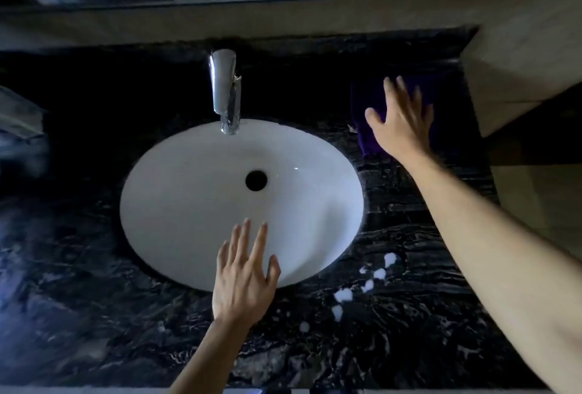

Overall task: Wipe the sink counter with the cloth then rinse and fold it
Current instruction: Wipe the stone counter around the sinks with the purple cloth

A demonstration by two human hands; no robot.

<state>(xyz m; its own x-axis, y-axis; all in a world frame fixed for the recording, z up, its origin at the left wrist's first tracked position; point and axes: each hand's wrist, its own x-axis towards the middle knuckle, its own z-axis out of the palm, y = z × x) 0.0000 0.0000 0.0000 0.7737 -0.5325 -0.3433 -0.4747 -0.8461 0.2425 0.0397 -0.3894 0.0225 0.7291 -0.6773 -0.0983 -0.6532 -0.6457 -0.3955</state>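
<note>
Cloth [370, 129] under right hand [400, 122]

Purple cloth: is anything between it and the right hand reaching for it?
Nothing visible. The right hand, fingers spread, is directly over the purple cloth lying on the counter right of the basin.

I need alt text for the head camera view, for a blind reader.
The right hand, fingers spread, reaches over a purple cloth on the dark marble counter; the left hand hovers open at the white sink rim. White splashes lie front right.
</note>
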